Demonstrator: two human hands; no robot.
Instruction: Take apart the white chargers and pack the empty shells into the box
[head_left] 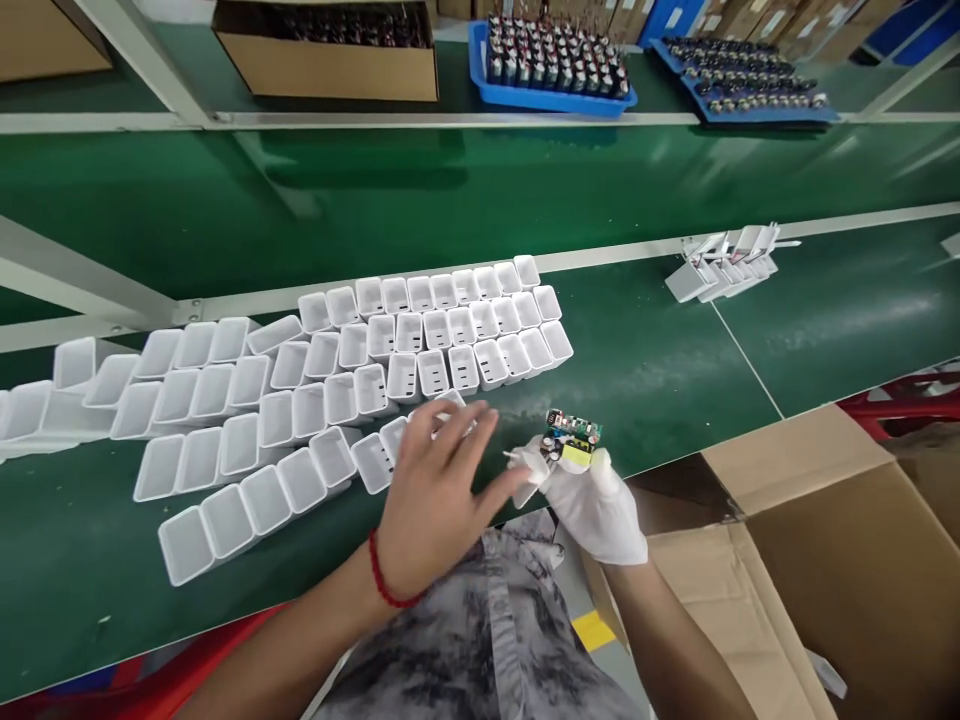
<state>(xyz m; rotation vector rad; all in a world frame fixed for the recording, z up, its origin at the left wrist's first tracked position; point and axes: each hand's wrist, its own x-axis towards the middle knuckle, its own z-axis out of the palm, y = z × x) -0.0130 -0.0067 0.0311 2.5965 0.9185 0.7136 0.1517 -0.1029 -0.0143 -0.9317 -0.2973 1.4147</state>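
Note:
My right hand [596,505], in a white glove, is closed around a small green circuit board [571,428] that carries a yellow-wrapped part and round dark components. A white plastic piece [530,470] sits against the board on its left side, also at the gloved fingers. My bare left hand [439,490], with a red cord on the wrist, has its fingers spread over the near end of the rows of white plastic cases [373,462]. It covers part of the nearest cases, and whether its fingertips touch one cannot be told.
Open-topped white cases [274,495] stand in several rows on the green bench [637,350]. A group of white assembled pieces [727,265] lies at the back right. An open cardboard box [847,540] is at the lower right. On the shelf, a blue tray [555,98] holds dark cylindrical parts.

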